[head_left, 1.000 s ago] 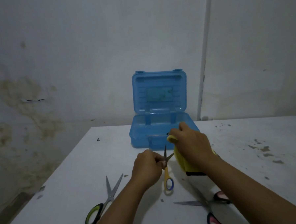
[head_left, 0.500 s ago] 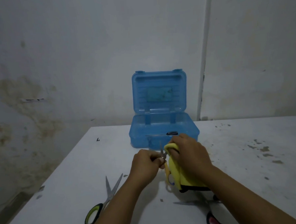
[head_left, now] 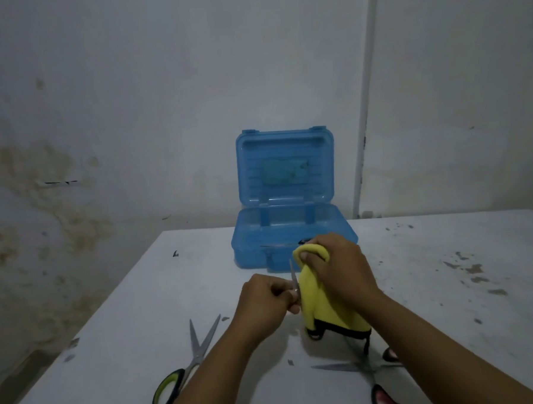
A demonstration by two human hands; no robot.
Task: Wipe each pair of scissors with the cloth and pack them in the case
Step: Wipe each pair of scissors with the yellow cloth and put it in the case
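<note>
Two hands work just before the open blue case (head_left: pixel 293 231): the left hand (head_left: pixel 264 307) pinches a small pair of scissors (head_left: pixel 294 277), blade up, while the right hand (head_left: pixel 336 269) grips the yellow cloth (head_left: pixel 313 298) against it; green-handled scissors (head_left: pixel 187 366) and red-handled scissors (head_left: pixel 373 378) lie on the white table (head_left: pixel 111 333)

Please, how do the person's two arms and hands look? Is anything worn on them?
Both forearms are bare as far as the picture shows: no sleeves, no gloves. The left hand and the right hand show no ring, watch or bracelet that I can see. No markings are visible in this dim light.
</note>
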